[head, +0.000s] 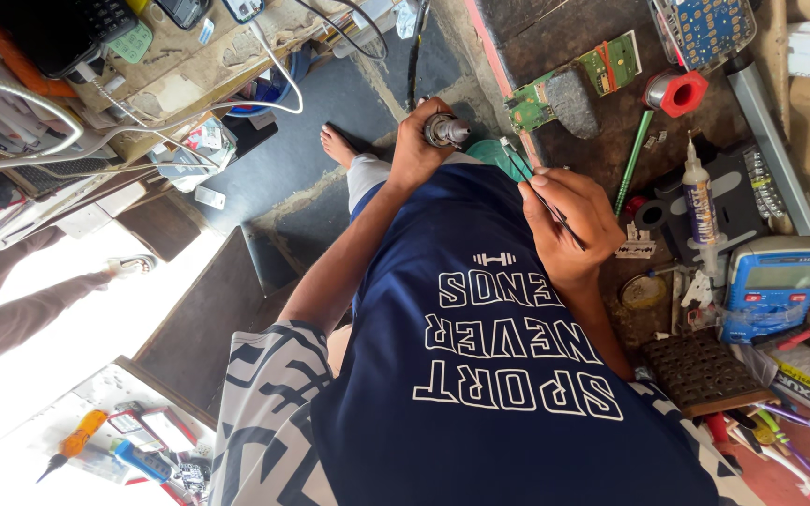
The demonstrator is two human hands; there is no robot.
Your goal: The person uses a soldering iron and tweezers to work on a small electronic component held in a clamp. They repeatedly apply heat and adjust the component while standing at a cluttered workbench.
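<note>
Gripping a small metal cylinder [446,129], one hand [416,150] is closed around it with the arm stretched away from the body. Which hand is left or right cannot be told, since the view seems turned over. The other hand [564,220] is pinched shut on a thin pair of tweezers [538,192], wrist bent, at the edge of the workbench [555,37]. The cylinder sits just beyond the bench edge, near the tweezer tips. Near that hand lie a green circuit board [529,108], a glue syringe [699,201] and a blue meter [772,286].
</note>
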